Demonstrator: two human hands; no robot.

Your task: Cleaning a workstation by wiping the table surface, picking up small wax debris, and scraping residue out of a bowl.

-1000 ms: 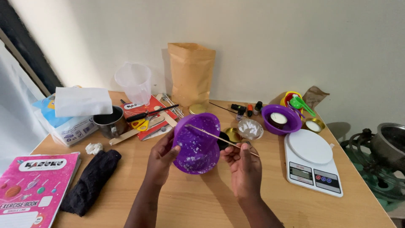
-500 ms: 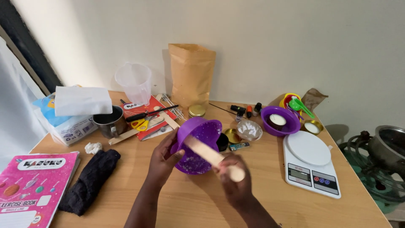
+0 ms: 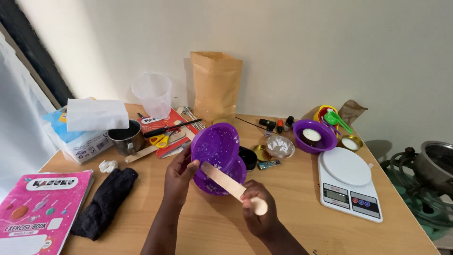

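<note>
My left hand (image 3: 178, 175) grips the rim of the purple bowl (image 3: 218, 158), tipped on its side above the worktop (image 3: 302, 208) with its mouth towards me. My right hand (image 3: 257, 213) is clenched round a flat wooden stick (image 3: 232, 186), whose far end lies against the bowl's inner wall. Only white flecks cling to the inside, so I judge the scraping nearly done; the bits look like wax, though I can't be sure. Just beyond the bowl sits a small dark tin (image 3: 248, 157).
</note>
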